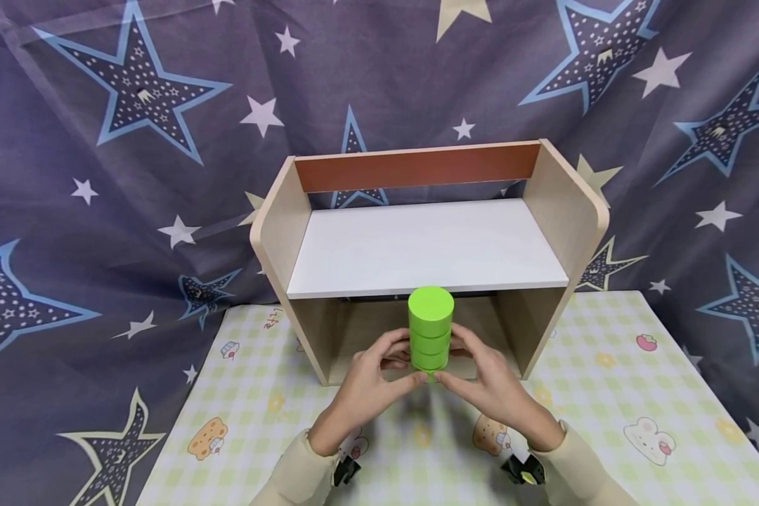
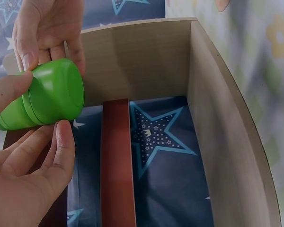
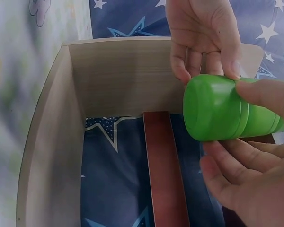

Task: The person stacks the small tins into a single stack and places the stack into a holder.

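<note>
A bright green cylinder (image 1: 431,327) with a flat top and grooves around it, like several stacked sections, stands upright between both hands at the front of the shelf unit. My left hand (image 1: 370,379) holds its left side, the thumb at the near lower edge and the fingers along the side. From the other side my right hand (image 1: 495,383) grips it the same way, the two thumb tips almost meeting. In the left wrist view the green cylinder (image 2: 57,92) shows a smooth rounded end; the right wrist view shows that end of the cylinder (image 3: 213,108) too.
Behind the hands stands a wooden shelf unit (image 1: 563,211) with a white shelf board (image 1: 417,246), a brown back rail (image 1: 417,167) and an open lower compartment (image 1: 367,330). It rests on a checked tablecloth (image 1: 240,393). A star-patterned curtain (image 1: 183,281) hangs behind.
</note>
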Available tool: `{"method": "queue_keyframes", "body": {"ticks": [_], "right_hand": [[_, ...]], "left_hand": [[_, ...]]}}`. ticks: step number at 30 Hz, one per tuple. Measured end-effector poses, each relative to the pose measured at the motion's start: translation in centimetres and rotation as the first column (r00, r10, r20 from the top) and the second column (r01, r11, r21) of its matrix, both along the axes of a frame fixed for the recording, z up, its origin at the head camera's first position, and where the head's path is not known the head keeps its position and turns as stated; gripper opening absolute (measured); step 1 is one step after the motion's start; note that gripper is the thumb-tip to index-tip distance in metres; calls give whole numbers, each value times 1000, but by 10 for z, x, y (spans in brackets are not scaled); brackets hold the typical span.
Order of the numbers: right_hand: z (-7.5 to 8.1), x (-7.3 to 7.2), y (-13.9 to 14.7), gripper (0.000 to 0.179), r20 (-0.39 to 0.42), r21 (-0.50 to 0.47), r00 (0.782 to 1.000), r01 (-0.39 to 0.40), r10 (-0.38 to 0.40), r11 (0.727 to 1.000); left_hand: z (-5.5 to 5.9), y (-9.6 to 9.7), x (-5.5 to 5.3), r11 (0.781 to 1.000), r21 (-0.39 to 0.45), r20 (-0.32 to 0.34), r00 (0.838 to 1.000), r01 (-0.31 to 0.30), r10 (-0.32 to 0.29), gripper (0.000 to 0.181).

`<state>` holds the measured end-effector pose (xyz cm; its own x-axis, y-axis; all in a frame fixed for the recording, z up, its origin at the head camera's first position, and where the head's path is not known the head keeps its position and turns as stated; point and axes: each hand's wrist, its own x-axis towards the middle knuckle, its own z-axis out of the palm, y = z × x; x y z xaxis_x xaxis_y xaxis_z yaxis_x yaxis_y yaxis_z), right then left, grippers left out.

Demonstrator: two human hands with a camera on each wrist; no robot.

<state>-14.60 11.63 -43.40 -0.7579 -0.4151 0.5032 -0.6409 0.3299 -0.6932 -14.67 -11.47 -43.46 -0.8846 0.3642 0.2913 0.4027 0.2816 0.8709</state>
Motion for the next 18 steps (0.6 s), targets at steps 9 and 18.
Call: {"method": "queue_keyframes", "body": {"ticks": [9,18], "right_hand": [[7,1,0,85,4,-21,1000,4,-4,1000],[13,1,1,82,-9,-74,1000,-1,1,997]], "left_hand": [[7,-2,-1,1000,-22,-88,996,17,-19,62],[15,-1,0,1000,11,-117,993,29,-28,63]]}}
